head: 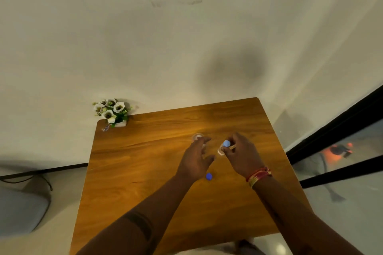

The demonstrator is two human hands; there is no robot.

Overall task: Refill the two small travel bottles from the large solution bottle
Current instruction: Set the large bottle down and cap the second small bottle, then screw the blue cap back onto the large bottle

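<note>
On the wooden table (145, 172) my right hand (242, 155) pinches a light-blue cap (226, 143) on top of a small clear travel bottle (221, 150), which is mostly hidden by my fingers. My left hand (195, 158) hovers with fingers spread, its fingertips at a second clear small bottle (198, 137) that has no cap on. A loose blue cap (209, 176) lies on the table just under my left wrist. No large solution bottle shows in this view.
A small white pot of artificial flowers (113, 113) stands at the table's far left corner, with a small clear item (105, 128) beside it. The wall runs behind the table. A glass panel with black frame (331, 141) is at the right, a grey chair (20, 211) at the left.
</note>
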